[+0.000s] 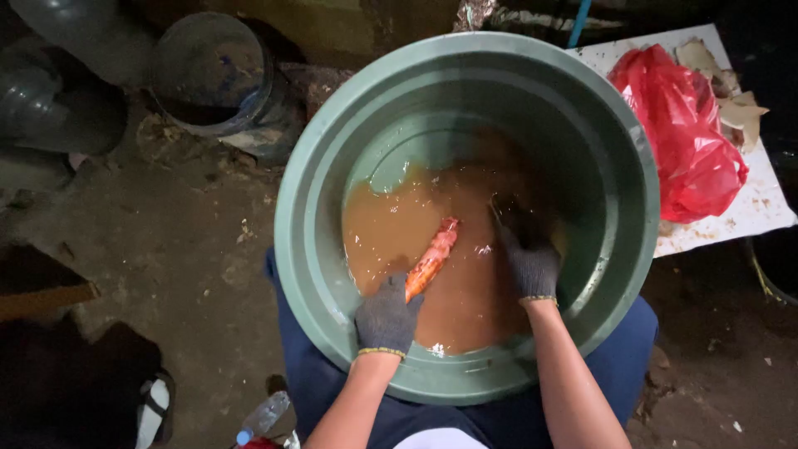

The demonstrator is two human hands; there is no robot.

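Big green tub (332, 166) on the lap, half full of muddy brown water (465, 291). Left hand (387, 318) in a dark glove, grip clamped on the low end of a long orange carrot (434, 259) poking out of the water. Right hand (530, 264) gloved too, fingers dipped under the water, grip hard to tell. Red bag (686, 137) on a white board (765, 204) beside the tub.

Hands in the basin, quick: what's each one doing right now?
Left hand: gloved, closed on the orange carrot.
Right hand: gloved, fingers under the muddy water; grip cannot be told.
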